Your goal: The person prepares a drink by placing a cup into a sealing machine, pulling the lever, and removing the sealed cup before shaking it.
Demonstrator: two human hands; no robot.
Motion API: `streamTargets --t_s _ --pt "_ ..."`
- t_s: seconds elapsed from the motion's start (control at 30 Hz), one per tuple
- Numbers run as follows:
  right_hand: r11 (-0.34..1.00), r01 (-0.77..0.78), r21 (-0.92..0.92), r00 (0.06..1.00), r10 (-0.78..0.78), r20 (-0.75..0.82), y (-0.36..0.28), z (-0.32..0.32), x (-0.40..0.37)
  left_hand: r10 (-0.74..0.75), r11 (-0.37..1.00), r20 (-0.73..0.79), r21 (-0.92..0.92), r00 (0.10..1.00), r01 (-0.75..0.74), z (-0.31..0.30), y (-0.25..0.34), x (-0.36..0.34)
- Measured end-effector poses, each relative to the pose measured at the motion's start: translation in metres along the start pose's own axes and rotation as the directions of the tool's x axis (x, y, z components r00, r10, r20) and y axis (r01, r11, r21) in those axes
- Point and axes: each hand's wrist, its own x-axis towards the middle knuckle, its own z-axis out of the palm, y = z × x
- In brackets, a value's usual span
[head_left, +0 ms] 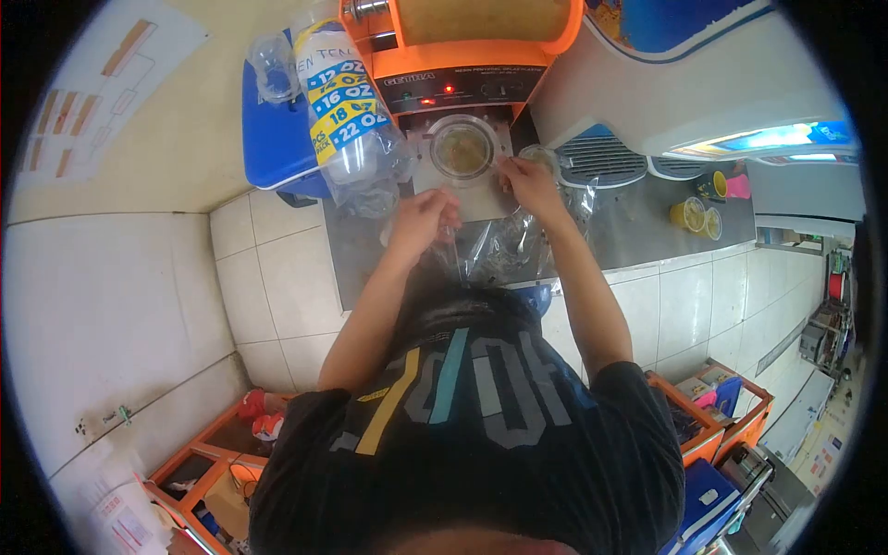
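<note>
A clear plastic cup with a greenish-brown drink sits in the round opening of the metal tray, at the front of an orange cup sealing machine. My left hand is by the tray's near left corner, its fingers curled; what they hold, if anything, is hidden. My right hand is at the tray's right side, thumb and fingers pressed together close to the cup. I cannot make out anything between them. Another clear cup stands just behind my right hand. Crumpled clear plastic lies between my forearms.
A sleeve of clear cups leans against a blue box on the left. To the right stand a white drink dispenser with a grey drip tray and filled yellowish cups. The counter's front edge runs close to my body.
</note>
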Motion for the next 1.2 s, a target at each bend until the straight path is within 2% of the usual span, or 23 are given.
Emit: streamTargets --t_s 0.07,0.17,0.27,0.37,0.57,0.67,0.77,0.87,0.97,1.07,1.2 --pt "1.000 0.006 -0.018 1.000 -0.006 -0.011 0.006 0.001 -0.005 -0.012 1.000 0.026 -0.002 1.000 0.012 0.002 -0.005 -0.004" --pt "0.994 -0.005 -0.107 1.000 0.003 -0.014 0.006 -0.001 -0.016 -0.044 0.992 -0.022 0.119 0.999 0.046 0.005 -0.008 -0.010" --pt "0.985 -0.023 -0.170 0.998 0.014 -0.057 -0.002 -0.002 -0.033 0.161 0.932 -0.031 0.335 0.987 -0.141 0.006 -0.014 -0.017" --pt "0.982 -0.093 -0.166 0.995 0.086 -0.046 -0.006 0.002 -0.044 0.087 0.904 -0.077 0.424 0.993 -0.047 0.006 -0.006 -0.028" --pt "0.968 -0.111 -0.225 0.994 0.102 -0.050 0.005 0.007 -0.058 0.153 0.935 -0.073 0.334 0.985 -0.120 0.003 -0.016 -0.039" --pt "0.974 -0.103 -0.202 0.994 0.095 -0.046 0.005 0.005 -0.063 0.118 0.954 -0.081 0.285 0.990 -0.091 0.004 -0.026 -0.037" --pt "0.991 -0.024 -0.128 0.999 0.020 -0.033 0.010 0.004 -0.060 0.140 0.953 -0.068 0.279 0.988 -0.116 0.001 -0.031 -0.037" --pt "1.000 0.011 0.011 0.999 -0.010 -0.036 0.007 0.005 -0.047 0.092 0.973 -0.036 0.214 0.995 -0.083 -0.002 -0.029 -0.039" --pt "0.979 -0.118 0.165 0.993 0.121 -0.007 0.000 0.009 -0.031 0.069 0.990 -0.028 0.126 0.997 -0.065 -0.001 -0.020 -0.045" --pt "0.972 -0.190 0.139 0.981 0.192 -0.002 -0.018 0.006 -0.025 0.074 0.993 -0.003 0.095 0.997 -0.073 -0.003 -0.014 -0.049" --pt "0.987 -0.123 0.099 0.990 0.129 -0.051 -0.001 0.010 -0.022 0.053 0.996 0.009 0.074 0.999 -0.053 -0.005 -0.015 -0.049"
